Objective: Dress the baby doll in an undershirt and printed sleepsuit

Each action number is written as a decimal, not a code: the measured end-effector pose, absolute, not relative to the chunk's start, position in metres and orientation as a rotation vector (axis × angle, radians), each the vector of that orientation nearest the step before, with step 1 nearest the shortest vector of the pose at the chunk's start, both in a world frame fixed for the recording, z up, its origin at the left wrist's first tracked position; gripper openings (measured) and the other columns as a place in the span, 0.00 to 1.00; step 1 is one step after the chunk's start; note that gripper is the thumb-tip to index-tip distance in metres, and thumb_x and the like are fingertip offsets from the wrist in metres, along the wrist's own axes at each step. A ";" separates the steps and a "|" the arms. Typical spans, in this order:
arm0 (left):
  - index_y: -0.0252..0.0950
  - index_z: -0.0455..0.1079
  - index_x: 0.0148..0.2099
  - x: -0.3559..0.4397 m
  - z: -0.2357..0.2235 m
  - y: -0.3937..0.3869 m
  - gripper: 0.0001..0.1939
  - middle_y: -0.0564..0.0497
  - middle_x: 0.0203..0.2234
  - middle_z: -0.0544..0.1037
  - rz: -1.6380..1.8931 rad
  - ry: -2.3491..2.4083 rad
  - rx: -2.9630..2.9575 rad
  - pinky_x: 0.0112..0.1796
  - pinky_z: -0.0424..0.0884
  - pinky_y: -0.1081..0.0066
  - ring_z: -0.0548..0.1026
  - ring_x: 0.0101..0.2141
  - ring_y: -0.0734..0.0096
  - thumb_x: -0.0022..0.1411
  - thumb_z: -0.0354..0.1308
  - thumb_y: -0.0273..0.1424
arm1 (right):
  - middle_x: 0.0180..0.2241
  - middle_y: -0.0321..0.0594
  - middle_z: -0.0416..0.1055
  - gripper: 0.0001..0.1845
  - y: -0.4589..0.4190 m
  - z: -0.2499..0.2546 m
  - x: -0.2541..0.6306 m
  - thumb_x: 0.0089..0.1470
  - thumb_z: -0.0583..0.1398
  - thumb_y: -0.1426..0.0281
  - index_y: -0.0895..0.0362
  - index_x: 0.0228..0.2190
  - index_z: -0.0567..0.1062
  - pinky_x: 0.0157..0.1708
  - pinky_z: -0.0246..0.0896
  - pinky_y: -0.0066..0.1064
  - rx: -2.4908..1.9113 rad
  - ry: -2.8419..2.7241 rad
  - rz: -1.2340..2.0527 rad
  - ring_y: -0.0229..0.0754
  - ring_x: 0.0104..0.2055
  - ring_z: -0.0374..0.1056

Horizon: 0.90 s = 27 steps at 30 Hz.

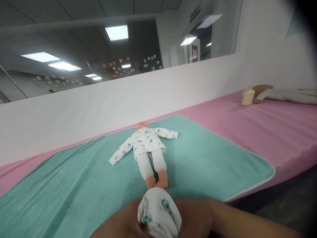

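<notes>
A white cloth baby cap with teal flower print (158, 211) is gathered between the person's left hand (116, 224) and right hand (198, 215), both closed on it (fingers hidden by cloth), near the feet of the vinyl baby doll (146, 148). Under the doll lies a teal towel mat (198, 165), on a pink padded bench (279, 129). Well off the doll's left side stands a cream feeding bottle (248, 96). Beyond its head rise a white wall (74, 122) and a glass pane with paper hearts (123, 69).

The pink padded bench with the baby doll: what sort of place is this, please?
Probably an infant-care training room. A white-gowned baby doll lies on a teal fleece mat, on a long pink padded bench, and coloured paper hearts decorate the glass behind.
</notes>
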<state>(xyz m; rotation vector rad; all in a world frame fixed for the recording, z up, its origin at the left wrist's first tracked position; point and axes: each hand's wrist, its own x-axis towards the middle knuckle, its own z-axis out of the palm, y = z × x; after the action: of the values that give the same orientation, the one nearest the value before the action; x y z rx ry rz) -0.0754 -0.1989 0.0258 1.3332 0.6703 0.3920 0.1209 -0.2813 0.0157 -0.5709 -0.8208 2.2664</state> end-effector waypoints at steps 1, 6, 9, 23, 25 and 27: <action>0.35 0.67 0.51 -0.071 0.029 -0.200 0.35 0.44 0.34 0.76 0.394 0.653 1.353 0.36 0.69 0.59 0.73 0.39 0.49 0.38 0.66 0.41 | 0.27 0.35 0.73 0.10 -0.282 0.022 0.124 0.37 0.66 0.75 0.65 0.28 0.77 0.30 0.59 0.14 -0.688 -0.957 2.104 0.30 0.31 0.65; 0.43 0.42 0.63 -0.040 0.041 -0.215 0.59 0.43 0.48 0.68 0.609 0.603 1.552 0.45 0.66 0.59 0.70 0.44 0.54 0.30 0.70 0.27 | 0.29 0.36 0.71 0.12 -0.284 0.035 0.132 0.45 0.62 0.68 0.60 0.34 0.74 0.29 0.60 0.24 -1.051 -1.217 1.367 0.34 0.29 0.64; 0.45 0.37 0.63 -0.022 0.043 -0.229 0.55 0.43 0.50 0.66 0.645 0.762 1.693 0.45 0.65 0.60 0.68 0.46 0.55 0.37 0.65 0.23 | 0.30 0.39 0.71 0.11 -0.282 0.032 0.129 0.45 0.60 0.67 0.61 0.32 0.72 0.30 0.60 0.26 -1.058 -1.208 1.274 0.38 0.32 0.65; 0.38 0.58 0.57 -0.005 0.030 -0.188 0.32 0.46 0.49 0.68 0.450 0.968 2.373 0.46 0.60 0.68 0.66 0.47 0.61 0.48 0.55 0.25 | 0.34 0.37 0.72 0.14 -0.259 0.011 0.148 0.38 0.58 0.75 0.56 0.33 0.71 0.33 0.56 0.28 -1.469 -1.511 0.662 0.41 0.35 0.65; 0.37 0.59 0.56 -0.007 0.031 -0.183 0.30 0.45 0.49 0.69 0.388 0.989 2.410 0.46 0.60 0.67 0.66 0.48 0.60 0.48 0.54 0.26 | 0.34 0.39 0.71 0.13 -0.254 0.000 0.153 0.37 0.59 0.73 0.57 0.31 0.70 0.33 0.55 0.30 -1.634 -1.547 0.514 0.42 0.35 0.65; 0.39 0.59 0.57 -0.010 0.034 -0.183 0.31 0.45 0.46 0.71 0.308 0.987 2.452 0.43 0.62 0.66 0.68 0.46 0.58 0.48 0.51 0.24 | 0.33 0.40 0.70 0.12 -0.251 -0.007 0.157 0.38 0.58 0.72 0.57 0.31 0.69 0.33 0.53 0.30 -1.743 -1.594 0.440 0.43 0.34 0.65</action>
<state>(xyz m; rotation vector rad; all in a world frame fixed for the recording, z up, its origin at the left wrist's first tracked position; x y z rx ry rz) -0.0101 -0.1828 0.0337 2.4515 0.9872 0.3083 0.1566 -0.2506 -0.0074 -1.7427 -1.5937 0.4403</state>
